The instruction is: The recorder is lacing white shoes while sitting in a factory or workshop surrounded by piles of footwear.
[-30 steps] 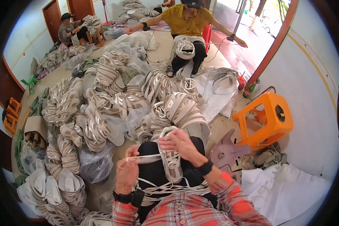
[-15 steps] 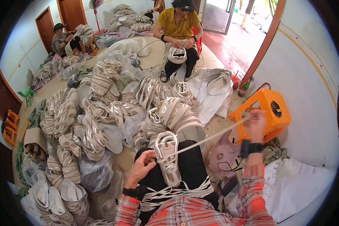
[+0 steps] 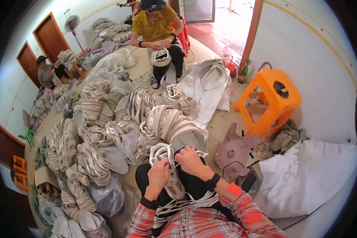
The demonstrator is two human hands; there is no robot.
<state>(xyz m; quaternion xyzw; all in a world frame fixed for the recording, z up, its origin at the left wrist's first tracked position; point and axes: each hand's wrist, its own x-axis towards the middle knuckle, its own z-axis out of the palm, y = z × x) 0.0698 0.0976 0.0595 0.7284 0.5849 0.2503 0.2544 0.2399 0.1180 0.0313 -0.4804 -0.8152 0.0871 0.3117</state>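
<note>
Shoe [image 3: 176,191] is held upright between the dark knees [image 3: 144,174], toe toward the wearer's body, collar away; long axis is run nearly straight out from the body, far end leaned slightly left. Left hand [image 3: 158,178] is set against the shoe's left side, fingers curled close; whether anything is pinched in that grip cannot be told, fingertips being turned from view. Right hand [image 3: 192,162] is bent over the shoe's right side, its grip narrow, lace [image 3: 203,154] held, a stretch seen past the knuckles. Middle of the shoe, tongue included, is largely covered by both hands. Loose laces [image 3: 166,212] are spread across the lap. Shoe stack [image 3: 174,123] is laid just beyond the knees.

Marks on the wall's yellow band [image 3: 317,29] are too small to be read; likewise the label of the green bottle [image 3: 243,74] near the orange stool [image 3: 283,99]. Co-worker's cap [image 3: 152,4] is cut off by the upper edge.
</note>
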